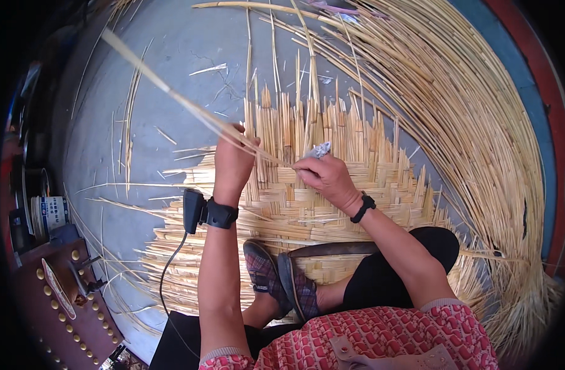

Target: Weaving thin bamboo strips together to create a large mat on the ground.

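Observation:
A long pale reed strip (199, 111) runs from the upper left down between my hands. Its far end is smeared by motion. My left hand (234, 161) is closed around the strip partway along it. The fingers of my right hand (327, 179) pinch the strip's near end. A small white-and-grey patterned piece (319, 150) shows at the right hand's knuckles; I cannot make out whether it is held or wrapped on. Both hands are above a partly woven reed mat (282, 213), with loose upright ends along its far edge.
A large bundle of long reeds (479, 123) curves along the right side. Scattered strips (131, 123) lie on the grey floor at left. My shoes (270, 271) press on the mat, beside a long dark curved piece (335, 248). At lower left stands a brown studded panel (60, 308).

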### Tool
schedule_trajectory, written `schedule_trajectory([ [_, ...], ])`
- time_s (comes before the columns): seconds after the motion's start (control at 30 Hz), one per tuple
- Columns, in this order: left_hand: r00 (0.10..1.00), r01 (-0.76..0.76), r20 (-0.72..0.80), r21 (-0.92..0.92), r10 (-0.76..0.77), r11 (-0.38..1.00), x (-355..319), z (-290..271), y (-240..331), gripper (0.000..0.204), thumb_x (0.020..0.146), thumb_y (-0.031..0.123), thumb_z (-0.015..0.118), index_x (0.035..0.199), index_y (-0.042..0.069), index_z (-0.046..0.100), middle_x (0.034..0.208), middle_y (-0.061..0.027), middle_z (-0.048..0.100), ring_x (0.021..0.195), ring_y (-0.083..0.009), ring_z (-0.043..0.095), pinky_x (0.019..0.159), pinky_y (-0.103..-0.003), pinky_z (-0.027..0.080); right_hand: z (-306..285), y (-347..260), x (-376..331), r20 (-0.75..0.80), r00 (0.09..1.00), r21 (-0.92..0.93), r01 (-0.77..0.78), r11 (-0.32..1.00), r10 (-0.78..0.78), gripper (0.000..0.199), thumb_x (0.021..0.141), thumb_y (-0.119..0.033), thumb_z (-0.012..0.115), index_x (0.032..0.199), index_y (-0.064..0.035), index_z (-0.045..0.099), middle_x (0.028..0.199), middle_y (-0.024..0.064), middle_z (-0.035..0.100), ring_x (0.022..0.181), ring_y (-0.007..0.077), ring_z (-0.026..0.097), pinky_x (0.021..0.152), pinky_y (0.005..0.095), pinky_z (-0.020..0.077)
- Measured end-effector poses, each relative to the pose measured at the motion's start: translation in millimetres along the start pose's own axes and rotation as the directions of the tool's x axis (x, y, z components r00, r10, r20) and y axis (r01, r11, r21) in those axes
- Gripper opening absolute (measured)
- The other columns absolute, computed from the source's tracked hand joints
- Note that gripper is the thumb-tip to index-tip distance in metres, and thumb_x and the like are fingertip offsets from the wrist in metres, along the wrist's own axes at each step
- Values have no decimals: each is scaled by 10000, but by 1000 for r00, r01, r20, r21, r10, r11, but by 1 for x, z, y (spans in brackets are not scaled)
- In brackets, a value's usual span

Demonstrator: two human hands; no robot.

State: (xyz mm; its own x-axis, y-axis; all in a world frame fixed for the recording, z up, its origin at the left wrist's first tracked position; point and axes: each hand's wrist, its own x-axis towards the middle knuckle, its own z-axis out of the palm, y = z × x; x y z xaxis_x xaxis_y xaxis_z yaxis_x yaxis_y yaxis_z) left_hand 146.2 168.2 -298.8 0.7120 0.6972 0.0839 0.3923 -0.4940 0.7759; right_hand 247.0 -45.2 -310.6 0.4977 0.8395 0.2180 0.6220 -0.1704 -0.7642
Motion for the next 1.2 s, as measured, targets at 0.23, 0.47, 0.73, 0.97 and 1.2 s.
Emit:
schedule_trajectory([
  [0.23,839,415,387,-2,-382,910,9,-12,1,261,873,224,660,850,-35,635,704,-112,652,650,-172,639,589,-308,483,5,-6,-5,-106,992,152,-47,987,63,114,817,-119,716,928,-106,691,739,65,610,687,241,581,627,345,482],
  [0.47,767,506,613,-398,-189,765,14,-6,10,316,803,57,763,1082,-12,631,1015,-81,697,936,-148,647,837,-303,508,10,-9,-11,-117,943,355,-254,900,313,118,848,-146,712,902,-57,658,701,72,576,643,191,552,622,317,461],
  [0.73,676,681,676,-419,-294,601,6,8,-13,467,764,71,807,1189,15,624,1057,-81,702,939,-164,669,864,-314,526,32,-2,17,-82,830,318,-503,804,552,139,873,-195,665,957,-85,649,756,122,630,712,281,640,627,382,492],
  [0.97,720,619,680,-536,-141,575,-1,-3,-29,592,801,88,769,1346,26,545,1192,-46,650,1114,-169,598,1040,-341,436,28,2,32,210,919,-114,-315,942,332,154,903,-208,616,1038,-157,671,903,86,666,790,272,636,702,368,500],
  [1.2,872,380,73,-725,-485,574,-70,9,-26,170,892,-45,596,1037,-17,680,882,-67,688,769,-133,655,682,-234,535,24,12,14,228,871,633,-473,613,436,305,922,-42,542,1212,-48,635,1140,139,642,978,252,639,842,378,513],
])
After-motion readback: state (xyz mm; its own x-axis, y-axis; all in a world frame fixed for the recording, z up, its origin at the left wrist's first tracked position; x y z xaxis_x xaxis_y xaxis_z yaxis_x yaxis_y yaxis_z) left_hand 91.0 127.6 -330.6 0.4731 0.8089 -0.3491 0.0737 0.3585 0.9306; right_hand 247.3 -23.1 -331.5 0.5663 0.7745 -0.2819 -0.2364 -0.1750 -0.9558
